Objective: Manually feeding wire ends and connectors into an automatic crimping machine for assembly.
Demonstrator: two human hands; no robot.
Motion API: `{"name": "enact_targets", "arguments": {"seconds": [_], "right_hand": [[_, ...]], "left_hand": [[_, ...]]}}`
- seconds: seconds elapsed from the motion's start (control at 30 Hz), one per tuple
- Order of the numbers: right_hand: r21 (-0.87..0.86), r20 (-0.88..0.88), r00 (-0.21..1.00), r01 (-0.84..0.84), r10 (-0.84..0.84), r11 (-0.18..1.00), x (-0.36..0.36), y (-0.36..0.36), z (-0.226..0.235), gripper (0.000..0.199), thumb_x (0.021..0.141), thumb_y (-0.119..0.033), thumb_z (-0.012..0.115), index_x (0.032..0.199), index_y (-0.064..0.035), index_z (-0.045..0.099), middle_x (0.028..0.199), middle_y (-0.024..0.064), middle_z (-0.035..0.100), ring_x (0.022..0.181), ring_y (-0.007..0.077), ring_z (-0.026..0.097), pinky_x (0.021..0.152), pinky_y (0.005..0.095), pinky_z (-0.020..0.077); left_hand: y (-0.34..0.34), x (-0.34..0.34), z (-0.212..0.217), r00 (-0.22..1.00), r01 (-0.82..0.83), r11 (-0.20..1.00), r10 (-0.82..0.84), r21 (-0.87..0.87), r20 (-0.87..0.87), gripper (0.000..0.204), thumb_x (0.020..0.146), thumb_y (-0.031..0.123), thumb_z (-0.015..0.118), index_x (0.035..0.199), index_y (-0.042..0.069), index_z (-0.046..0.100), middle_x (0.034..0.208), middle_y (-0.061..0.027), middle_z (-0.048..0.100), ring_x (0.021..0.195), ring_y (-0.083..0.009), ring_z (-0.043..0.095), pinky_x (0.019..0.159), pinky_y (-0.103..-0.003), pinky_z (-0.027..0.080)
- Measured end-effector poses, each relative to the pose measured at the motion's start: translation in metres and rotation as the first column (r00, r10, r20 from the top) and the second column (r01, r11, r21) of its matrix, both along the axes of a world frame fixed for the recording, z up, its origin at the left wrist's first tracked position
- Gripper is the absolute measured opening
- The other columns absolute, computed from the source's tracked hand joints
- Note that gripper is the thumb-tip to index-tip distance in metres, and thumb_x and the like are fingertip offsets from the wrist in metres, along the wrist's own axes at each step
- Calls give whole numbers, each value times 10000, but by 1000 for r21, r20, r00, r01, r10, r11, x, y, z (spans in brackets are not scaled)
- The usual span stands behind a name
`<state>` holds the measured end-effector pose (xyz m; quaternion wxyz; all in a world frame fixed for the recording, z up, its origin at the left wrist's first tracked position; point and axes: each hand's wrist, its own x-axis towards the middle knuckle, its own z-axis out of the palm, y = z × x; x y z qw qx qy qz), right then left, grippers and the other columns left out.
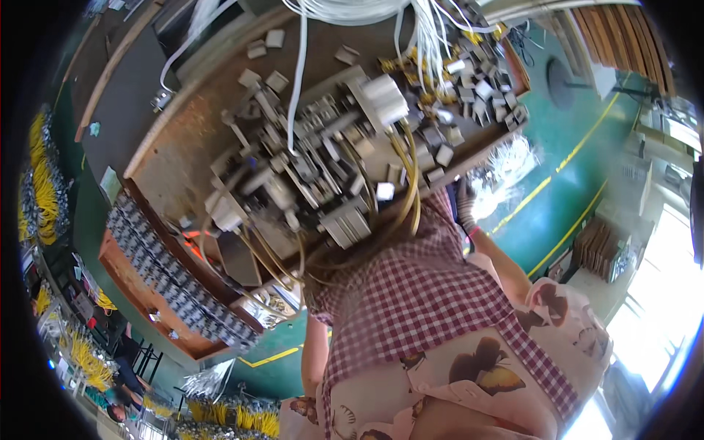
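My right arm reaches down past the bench's right front edge. At its end, my right hand shows only in part, dark and striped as if covered by a glove or cuff; its fingers are hidden. Nearest to it is a bundle of shiny white cables below the bench edge. My left forearm drops beside my checked apron, and the left hand is hidden beyond the bench front. Before me stands a metal machine with brownish air hoses, somewhat blurred.
Small metal housings pile up at the bench's right, with white cables above. A rust-coloured tray at left carries rows of metal parts. Yellow cable bundles hang at far left. Another person is at lower left.
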<state>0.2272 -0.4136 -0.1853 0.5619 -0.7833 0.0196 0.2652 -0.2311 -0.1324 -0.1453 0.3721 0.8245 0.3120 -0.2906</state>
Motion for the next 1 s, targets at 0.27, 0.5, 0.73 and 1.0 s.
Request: {"name": "enact_targets", "arguments": {"seconds": [0.27,0.5,0.73,1.0], "right_hand": [[-373,788,356,-370,501,851,28,158,200,240,747,-26,730,972,-51,652,877,70,624,801,227,591,708,334,469],[-495,799,166,-366,579,788,54,193,161,361,762,-151,742,1084,-139,579,921,116,642,772,323,626,648,411,488],[-568,651,224,-490,725,661,28,186,224,228,868,-163,670,1092,-134,639,935,150,639,805,323,654,683,382,523],[-376,703,160,-743,693,553,23,215,287,312,764,1,736,1059,-60,653,941,86,667,840,223,668,711,309,526]], "left_hand": [[-10,14,138,840,536,819,-494,205,-223,332,982,292,474,1155,45,614,1023,-161,682,726,-303,641,669,-383,513],[63,183,231,441,-571,790,524,-223,728,298,946,108,561,1226,11,596,1132,-75,651,889,-121,607,796,-261,484],[129,286,150,445,-490,801,-110,344,889,641,830,232,725,1387,71,453,1082,-118,617,833,-172,617,789,-289,504],[189,284,245,513,-380,839,541,-389,666,270,916,308,648,921,45,709,704,12,611,626,-46,496,565,-227,405]]}}
